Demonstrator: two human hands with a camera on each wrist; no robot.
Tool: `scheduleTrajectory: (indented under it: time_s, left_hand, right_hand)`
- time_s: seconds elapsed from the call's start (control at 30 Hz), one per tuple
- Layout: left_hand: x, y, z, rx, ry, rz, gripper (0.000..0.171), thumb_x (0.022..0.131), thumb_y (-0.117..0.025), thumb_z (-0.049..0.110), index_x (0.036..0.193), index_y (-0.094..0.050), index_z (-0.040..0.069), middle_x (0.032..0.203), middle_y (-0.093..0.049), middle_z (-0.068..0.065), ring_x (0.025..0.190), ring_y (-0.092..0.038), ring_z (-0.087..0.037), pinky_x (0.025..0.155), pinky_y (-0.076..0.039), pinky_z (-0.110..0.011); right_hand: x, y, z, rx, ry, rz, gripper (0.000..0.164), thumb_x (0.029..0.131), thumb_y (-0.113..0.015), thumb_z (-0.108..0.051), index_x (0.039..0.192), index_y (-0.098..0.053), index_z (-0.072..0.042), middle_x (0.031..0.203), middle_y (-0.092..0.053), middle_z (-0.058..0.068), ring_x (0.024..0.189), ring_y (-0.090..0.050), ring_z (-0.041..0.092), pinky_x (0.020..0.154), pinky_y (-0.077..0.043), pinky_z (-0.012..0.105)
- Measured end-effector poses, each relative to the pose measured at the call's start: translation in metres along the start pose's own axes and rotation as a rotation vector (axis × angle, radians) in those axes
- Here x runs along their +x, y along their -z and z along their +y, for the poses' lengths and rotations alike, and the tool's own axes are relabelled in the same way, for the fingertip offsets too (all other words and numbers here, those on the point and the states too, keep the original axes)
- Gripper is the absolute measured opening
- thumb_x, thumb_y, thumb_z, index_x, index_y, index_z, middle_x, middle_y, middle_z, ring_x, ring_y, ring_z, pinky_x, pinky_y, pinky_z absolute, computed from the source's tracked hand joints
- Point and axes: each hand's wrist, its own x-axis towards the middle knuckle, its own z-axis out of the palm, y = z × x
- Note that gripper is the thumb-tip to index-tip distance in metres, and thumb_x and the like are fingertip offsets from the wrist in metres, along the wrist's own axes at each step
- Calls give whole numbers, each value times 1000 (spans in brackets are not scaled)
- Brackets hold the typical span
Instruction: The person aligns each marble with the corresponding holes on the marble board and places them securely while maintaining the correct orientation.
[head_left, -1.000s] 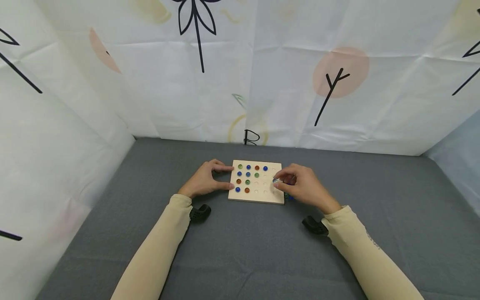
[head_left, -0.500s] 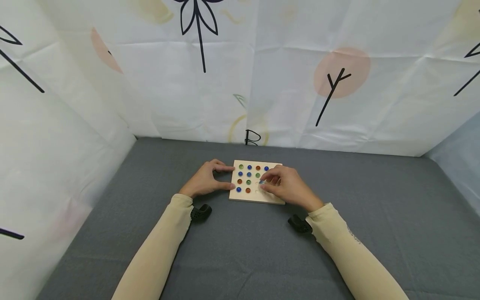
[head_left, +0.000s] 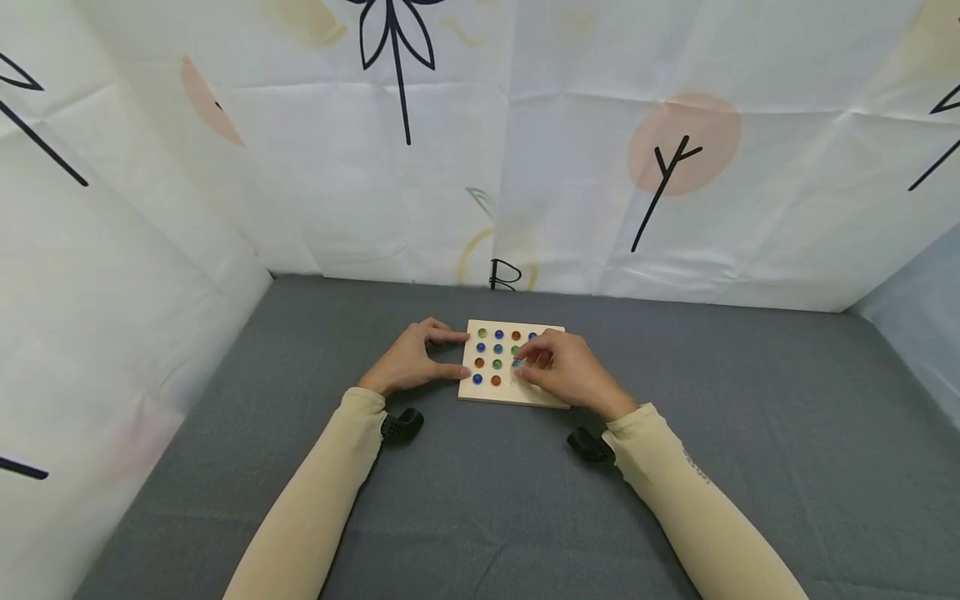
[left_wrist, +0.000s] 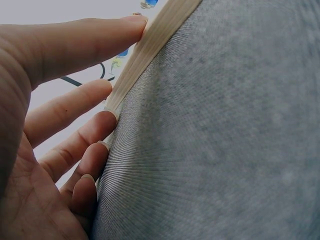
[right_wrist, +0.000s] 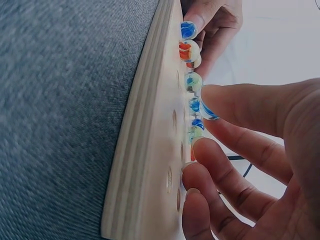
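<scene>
A pale wooden board (head_left: 480, 392) with rows of round hollows lies on the grey cloth. Glass marbles in blue, green and orange sit in its left and back hollows, among them an orange marble (head_left: 496, 381) near the front. Thumb and fingertips of my left hand (head_left: 408, 360) touch the board's left edge, fingers spread apart. Over the board, my right hand (head_left: 570, 369) pinches a clear-and-blue marble (right_wrist: 208, 112) between thumb and index finger, close to the third row. The right hand covers much of the board's right side. Bare hollows (right_wrist: 169, 179) show beneath its other fingers.
Grey cloth (head_left: 480, 500) covers the table all round the board. Behind it rises a white printed curtain (head_left: 570, 200), with further white cloth (head_left: 150, 292) on the left. Black wrist devices (head_left: 402, 425) sit at both cuffs.
My right hand has moved left across the board with the blue marble, from the right side to the third row's middle. The left hand stays at the board's edge.
</scene>
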Motion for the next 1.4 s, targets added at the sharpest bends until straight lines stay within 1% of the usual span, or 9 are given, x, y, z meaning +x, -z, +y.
scheduleTrajectory:
  time_s: [0.17, 0.37, 0.6, 0.9, 1.4]
  left_hand:
    - [0, -1, 0, -5, 11, -3, 60, 80, -88, 30, 135, -69, 15, 134, -55, -12, 127, -48, -34, 106, -40, -55]
    - [1, 0, -1, -6, -3, -3, 59, 80, -88, 30, 134, -69, 14, 133, -55, -12, 126, -49, -34, 106, -41, -55]
    - [1, 0, -2, 2, -11, -1, 60, 81, -88, 31, 135, -69, 13, 132, -56, -13, 125, -50, -34, 105, -41, -55]
    - [0, 0, -2, 0, -9, 0, 61, 79, -89, 30, 135, -69, 14, 132, -56, -12, 125, -50, -34, 105, -41, -54]
    - [0, 0, -2, 5, -15, -4, 61, 80, -88, 30, 135, -68, 13, 133, -55, -13, 126, -50, -34, 106, -41, -55]
  right_hand:
    - [1, -2, 1, -10, -15, 1, 14, 91, -77, -13, 103, -78, -5, 90, -65, 3, 79, -60, 16, 71, -50, 35]
    - [3, -4, 1, -31, -23, -5, 15, 91, -77, -14, 104, -78, -5, 89, -65, 2, 77, -59, 15, 70, -49, 35]
    - [5, -5, -1, -42, -15, -2, 15, 91, -77, -15, 103, -78, -6, 87, -65, 2, 75, -57, 14, 69, -48, 35]
    - [4, -5, -3, -57, -28, -1, 15, 91, -77, -16, 103, -78, -7, 88, -65, 2, 77, -57, 15, 70, -49, 36]
    - [4, -5, -3, -46, -38, 2, 16, 90, -78, -16, 103, -78, -7, 89, -65, 3, 77, -57, 16, 70, -48, 36]
